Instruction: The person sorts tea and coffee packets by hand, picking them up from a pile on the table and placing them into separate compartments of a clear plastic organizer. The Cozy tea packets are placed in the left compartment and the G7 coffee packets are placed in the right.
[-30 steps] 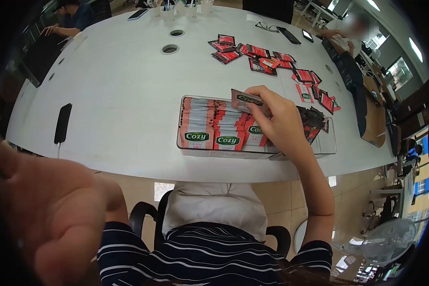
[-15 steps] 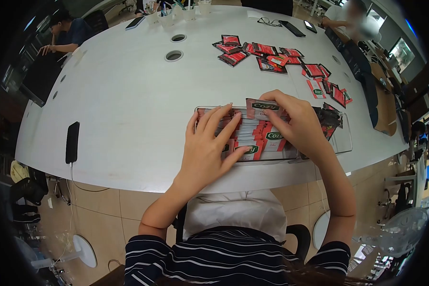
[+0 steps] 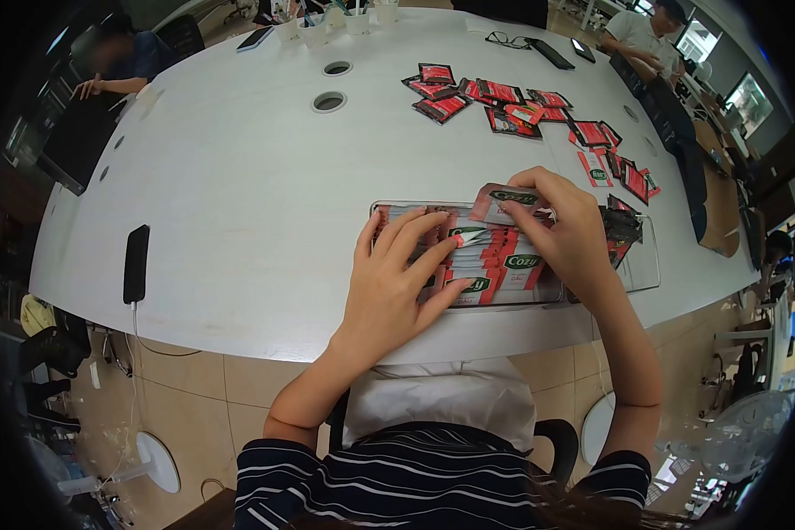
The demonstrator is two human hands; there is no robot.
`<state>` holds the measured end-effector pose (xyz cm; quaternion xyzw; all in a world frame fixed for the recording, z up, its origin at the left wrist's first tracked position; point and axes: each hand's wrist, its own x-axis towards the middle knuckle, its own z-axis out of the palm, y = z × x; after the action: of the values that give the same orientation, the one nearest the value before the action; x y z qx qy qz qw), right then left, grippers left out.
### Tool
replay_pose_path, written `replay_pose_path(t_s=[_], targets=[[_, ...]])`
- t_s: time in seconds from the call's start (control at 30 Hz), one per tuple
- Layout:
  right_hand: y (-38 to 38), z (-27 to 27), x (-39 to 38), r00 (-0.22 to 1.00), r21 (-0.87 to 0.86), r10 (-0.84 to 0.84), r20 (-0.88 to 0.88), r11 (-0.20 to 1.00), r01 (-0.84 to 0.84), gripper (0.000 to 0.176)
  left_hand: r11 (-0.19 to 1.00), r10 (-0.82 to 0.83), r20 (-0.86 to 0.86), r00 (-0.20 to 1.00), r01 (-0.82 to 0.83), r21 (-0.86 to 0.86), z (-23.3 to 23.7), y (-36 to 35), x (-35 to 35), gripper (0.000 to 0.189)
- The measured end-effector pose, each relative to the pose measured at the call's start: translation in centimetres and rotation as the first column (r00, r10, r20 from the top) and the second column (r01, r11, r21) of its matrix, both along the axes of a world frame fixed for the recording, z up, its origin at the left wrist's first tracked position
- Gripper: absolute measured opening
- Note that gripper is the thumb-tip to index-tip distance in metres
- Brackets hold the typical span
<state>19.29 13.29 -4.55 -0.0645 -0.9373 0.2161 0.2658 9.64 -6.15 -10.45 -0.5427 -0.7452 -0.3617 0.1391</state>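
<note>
A clear plastic box [image 3: 556, 296] near the table's front edge holds rows of red and white Cozy sachets [image 3: 523, 265]. My right hand [image 3: 564, 221] is closed, pinching one Cozy tea sachet [image 3: 496, 203] between thumb and fingers, tilted over the box's back edge. My left hand [image 3: 396, 278] lies spread over the left part of the box, its fingertips on the packed sachets. By the left index fingertip, the corner of one sachet [image 3: 470, 238] sticks up above the row. Darker sachets [image 3: 623, 228] stand in the box's right section, partly behind my right hand.
Several red and black sachets [image 3: 512, 122] lie scattered at the back right. A phone [image 3: 136, 265] on a cable lies at the left. Cups [image 3: 313, 34], glasses [image 3: 508, 40] and more phones are along the far side. Two people sit by the table.
The sachet in my right hand has tilted, its left end lower. Beside my left index finger, a sachet corner now sticks up. The whole view has shifted slightly.
</note>
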Motion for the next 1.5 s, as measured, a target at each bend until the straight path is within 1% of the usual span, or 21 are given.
replay_pose_path(t_s=[0.1, 0.2, 0.3, 0.4, 0.5, 0.7, 0.97, 1.1, 1.2, 1.4, 1.5], targets=[[-0.2, 0.2, 0.2, 0.998, -0.001, 0.016, -0.058, 1.0, -0.016, 0.017, 1.0, -0.011, 0.003, 1.0, 0.011, 0.012, -0.1, -0.1, -0.1, 0.035], [-0.3, 0.5, 0.5, 0.997, -0.105, 0.011, -0.073, 0.994, -0.019, 0.018, 0.999, -0.031, -0.002, 1.0, 0.031, 0.015, -0.1, -0.1, -0.1, 0.032], [-0.4, 0.5, 0.9, 0.997, -0.226, 0.076, -0.03, 0.971, -0.081, 0.017, 0.999, -0.038, 0.006, 0.999, 0.038, 0.018, -0.1, -0.1, 0.0, 0.03], [-0.6, -0.3, 0.8, 0.997, 0.043, 0.048, -0.061, 0.998, -0.046, 0.018, 0.999, -0.035, -0.012, 0.999, 0.036, 0.025, -0.2, 0.0, 0.1, 0.03], [-0.5, -0.6, 0.3, 0.995, 0.187, 0.059, -0.077, 0.981, -0.044, 0.017, 0.999, -0.037, -0.022, 0.999, 0.038, 0.027, -0.5, 0.0, 0.1, 0.029], [-0.8, -0.5, 0.0, 0.998, 0.141, 0.018, -0.065, 0.99, -0.008, 0.015, 0.999, -0.043, -0.026, 0.999, 0.044, 0.018, -0.5, -0.1, 0.0, 0.029], [-0.2, -0.1, 0.6, 0.993, 0.057, 0.0, -0.118, 0.998, 0.006, 0.016, 1.0, -0.025, -0.016, 1.0, 0.025, 0.003, -0.4, 0.0, -0.1, 0.037], [-0.1, -0.3, 0.7, 0.989, 0.059, 0.015, -0.147, 0.998, -0.007, 0.016, 1.0, -0.029, -0.03, 0.999, 0.029, -0.005, -0.6, 0.0, -0.1, 0.039], [-0.4, -0.1, 0.8, 0.993, 0.012, 0.012, -0.114, 1.0, -0.01, 0.015, 0.999, -0.031, -0.028, 0.999, 0.031, -0.008, -0.6, 0.1, -0.2, 0.04], [-0.6, -0.1, -0.1, 0.993, 0.206, 0.094, -0.064, 0.975, -0.079, 0.017, 0.995, -0.036, -0.033, 0.999, 0.032, -0.097, 0.1, 0.1, -0.2, 0.041], [-1.1, 0.4, -0.7, 0.992, 0.266, 0.121, -0.044, 0.958, -0.105, 0.017, 0.992, -0.03, -0.048, 0.998, 0.024, -0.123, 0.2, 0.1, -0.2, 0.041]])
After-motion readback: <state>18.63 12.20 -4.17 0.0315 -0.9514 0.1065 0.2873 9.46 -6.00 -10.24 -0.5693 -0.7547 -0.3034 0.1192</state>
